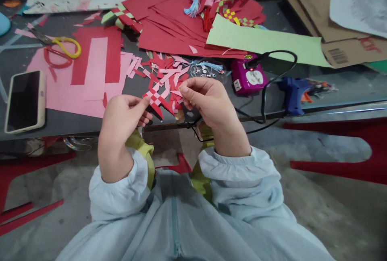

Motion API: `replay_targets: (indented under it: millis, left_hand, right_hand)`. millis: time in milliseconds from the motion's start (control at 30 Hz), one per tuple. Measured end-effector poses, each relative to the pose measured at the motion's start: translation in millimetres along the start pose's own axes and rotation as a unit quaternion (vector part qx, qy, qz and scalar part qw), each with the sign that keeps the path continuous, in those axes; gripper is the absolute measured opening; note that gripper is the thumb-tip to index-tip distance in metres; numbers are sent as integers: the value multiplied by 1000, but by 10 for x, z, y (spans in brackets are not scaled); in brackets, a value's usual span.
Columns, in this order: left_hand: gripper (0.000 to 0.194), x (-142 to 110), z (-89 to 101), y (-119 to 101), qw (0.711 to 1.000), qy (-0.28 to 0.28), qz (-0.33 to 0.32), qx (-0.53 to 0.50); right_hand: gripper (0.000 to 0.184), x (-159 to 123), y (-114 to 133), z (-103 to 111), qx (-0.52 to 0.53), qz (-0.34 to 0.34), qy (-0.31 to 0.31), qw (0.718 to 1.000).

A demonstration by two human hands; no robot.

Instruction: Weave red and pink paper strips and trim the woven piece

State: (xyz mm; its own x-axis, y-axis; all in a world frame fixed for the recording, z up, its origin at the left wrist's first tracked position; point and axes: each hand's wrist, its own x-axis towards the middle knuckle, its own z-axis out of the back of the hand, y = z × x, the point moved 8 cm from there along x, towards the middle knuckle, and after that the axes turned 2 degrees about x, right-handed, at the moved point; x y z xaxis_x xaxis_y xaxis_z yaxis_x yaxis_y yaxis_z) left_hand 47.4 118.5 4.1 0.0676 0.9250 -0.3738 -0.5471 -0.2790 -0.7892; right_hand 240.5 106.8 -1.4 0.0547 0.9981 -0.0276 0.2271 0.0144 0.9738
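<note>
My left hand pinches one edge of a small woven paper piece in a red and pink checker pattern, with pointed red ends. To its right, my right hand is closed, thumb against fingertips. Whatever those fingertips hold, if anything, is too small to make out. Between and behind both hands lies a pile of cut red and pink paper strips. A clear packet with small round bits and a light blue tassel rests just beyond my right hand.
Scissors and a phone lie at left on pink paper and the table. Red sheets are stacked behind. At right are a purple power adapter with a black cord and a blue glue gun.
</note>
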Motion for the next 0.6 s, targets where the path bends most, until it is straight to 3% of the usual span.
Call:
replay_targets:
  millis: [267,600]
  left_hand:
    - [24,-197,226,123,993,-46,-25,106]
    - [39,-239,21,78,974,44,-93,201]
  right_hand:
    - [27,-26,22,-60,-101,23,-18,994]
    - [13,-65,-33,-213,-182,11,-27,983]
